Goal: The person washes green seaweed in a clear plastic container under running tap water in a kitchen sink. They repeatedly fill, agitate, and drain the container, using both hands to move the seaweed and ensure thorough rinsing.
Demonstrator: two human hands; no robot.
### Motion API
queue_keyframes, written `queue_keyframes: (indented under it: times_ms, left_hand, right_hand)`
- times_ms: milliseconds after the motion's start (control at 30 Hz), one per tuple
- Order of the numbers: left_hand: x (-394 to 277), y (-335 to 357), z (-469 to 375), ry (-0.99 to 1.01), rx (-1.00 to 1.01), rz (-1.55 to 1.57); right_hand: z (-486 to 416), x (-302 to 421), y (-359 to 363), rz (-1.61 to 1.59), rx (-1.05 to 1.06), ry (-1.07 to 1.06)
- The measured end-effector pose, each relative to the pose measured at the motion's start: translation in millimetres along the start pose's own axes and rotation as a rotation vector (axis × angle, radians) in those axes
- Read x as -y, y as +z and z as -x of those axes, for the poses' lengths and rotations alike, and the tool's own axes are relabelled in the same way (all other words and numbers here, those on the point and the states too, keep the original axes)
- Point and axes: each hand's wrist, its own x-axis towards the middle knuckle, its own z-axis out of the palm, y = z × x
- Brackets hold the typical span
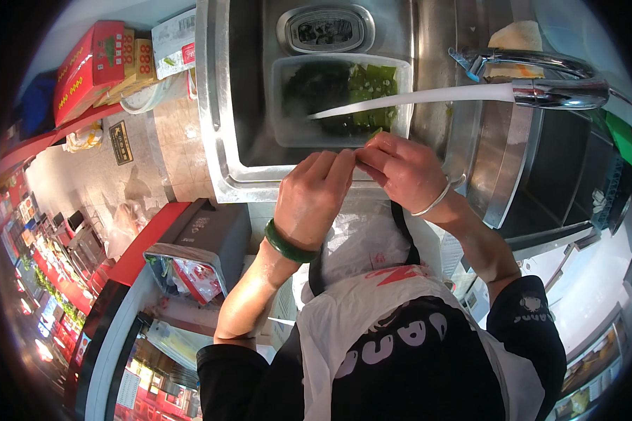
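My left hand (pixel 310 194), with a green bangle at its wrist, meets my right hand (pixel 403 166) at the fingertips over the sink's front edge. A small green kelp-like piece (pixel 375 133) pokes out from the fingers of my right hand. What the left fingertips pinch is hidden behind them. Just beyond the hands, a translucent plastic tub (pixel 404 126) stands in the steel sink (pixel 253 152). Flat green kelp-like pieces (pixel 374 79) lie in its right part, and darker green ones (pixel 316 84) in its left. A stream of water (pixel 411 102) runs into it.
The chrome faucet (pixel 563 93) reaches in from the right, near a cloth (pixel 516 47). Behind the tub is an oval drain cover (pixel 326 29). A grey lined bin (pixel 205 231) with waste stands lower left. Boxes (pixel 92 68) sit on a ledge at upper left.
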Motion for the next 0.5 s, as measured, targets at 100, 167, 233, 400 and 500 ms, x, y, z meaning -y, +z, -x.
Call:
queue_keyframes:
  times_ms: [100,167,233,400,500]
  left_hand:
    - [-2,6,0,-0.058,-0.023,0.040]
    - [-4,11,0,-0.180,-0.019,0.163]
    - [-5,16,-1,-0.272,-0.037,0.249]
    - [-9,23,-3,-0.392,-0.115,0.340]
    - [-10,26,-4,-0.447,-0.112,0.318]
  right_hand:
    - [2,-2,3,0.059,-0.047,-0.052]
    - [4,-3,5,0.053,-0.073,-0.073]
    - [6,-4,6,0.085,-0.082,-0.085]
    - [7,-3,8,0.121,-0.118,-0.098]
    - [6,-2,9,0.101,-0.136,-0.088]
